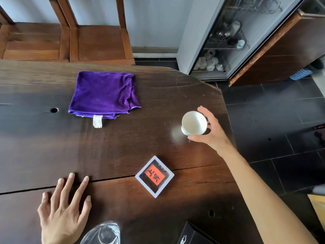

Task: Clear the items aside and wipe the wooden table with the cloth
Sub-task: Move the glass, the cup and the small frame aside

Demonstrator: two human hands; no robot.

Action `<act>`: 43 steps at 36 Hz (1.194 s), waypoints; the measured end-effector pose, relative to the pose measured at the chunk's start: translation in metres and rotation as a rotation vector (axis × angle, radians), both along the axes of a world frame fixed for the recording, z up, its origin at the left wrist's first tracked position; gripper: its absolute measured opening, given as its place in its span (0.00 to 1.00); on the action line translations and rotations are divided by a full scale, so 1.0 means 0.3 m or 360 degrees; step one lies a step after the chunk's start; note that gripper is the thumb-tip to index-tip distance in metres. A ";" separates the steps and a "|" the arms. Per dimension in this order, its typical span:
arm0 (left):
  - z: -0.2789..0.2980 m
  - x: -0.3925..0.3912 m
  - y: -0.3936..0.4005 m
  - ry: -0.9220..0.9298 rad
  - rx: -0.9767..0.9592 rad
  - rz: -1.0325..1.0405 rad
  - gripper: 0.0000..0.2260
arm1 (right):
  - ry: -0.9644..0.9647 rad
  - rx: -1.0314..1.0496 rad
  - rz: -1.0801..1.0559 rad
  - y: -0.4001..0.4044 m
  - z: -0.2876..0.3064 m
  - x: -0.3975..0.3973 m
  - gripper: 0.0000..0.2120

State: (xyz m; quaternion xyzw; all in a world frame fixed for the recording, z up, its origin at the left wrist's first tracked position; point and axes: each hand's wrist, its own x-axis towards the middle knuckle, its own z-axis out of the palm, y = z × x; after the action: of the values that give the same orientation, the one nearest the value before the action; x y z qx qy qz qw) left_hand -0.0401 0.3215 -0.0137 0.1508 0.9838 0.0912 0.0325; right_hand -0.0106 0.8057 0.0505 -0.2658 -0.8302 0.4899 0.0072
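A folded purple cloth (104, 93) with a white tag lies on the dark wooden table (44, 138) toward the far side. My right hand (210, 130) grips a small white cup (193, 125) near the table's right edge; the cup is tilted and looks lifted slightly off the wood. My left hand (64, 208) rests flat on the table at the near left, fingers spread, holding nothing. A small square white-framed box (154, 176) with a red label sits between the hands.
A clear glass vessel (103, 233) stands at the near edge beside my left hand. A black box (193, 235) pokes in at the bottom. Wooden chairs (70, 41) stand beyond the table. A glass-fronted cabinet (228, 41) stands at the right, above dark floor tiles.
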 end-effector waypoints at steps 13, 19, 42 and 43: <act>-0.034 -0.004 -0.036 -0.0168 -0.0111 -0.0014 0.26 | 0.0100 0.0115 0.0101 -0.174 0.223 0.097 0.46; -0.015 -0.005 -0.030 -0.0208 -0.0104 -0.0039 0.26 | 0.0072 -0.0109 0.0229 -0.408 0.233 0.179 0.51; -0.033 -0.005 -0.043 -0.0160 -0.0011 -0.0094 0.25 | -0.0272 -0.0415 0.0674 -1.046 0.026 0.397 0.52; -0.035 -0.005 -0.043 -0.0150 -0.0011 -0.0096 0.25 | -0.0246 -0.0408 0.0630 -1.063 0.016 0.396 0.50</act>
State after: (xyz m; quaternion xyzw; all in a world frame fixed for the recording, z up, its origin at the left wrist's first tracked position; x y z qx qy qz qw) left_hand -0.0417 0.3087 -0.0242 0.1757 0.9765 0.0940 0.0822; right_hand 0.1083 0.4868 0.0553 -0.1332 -0.7953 0.5613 -0.1861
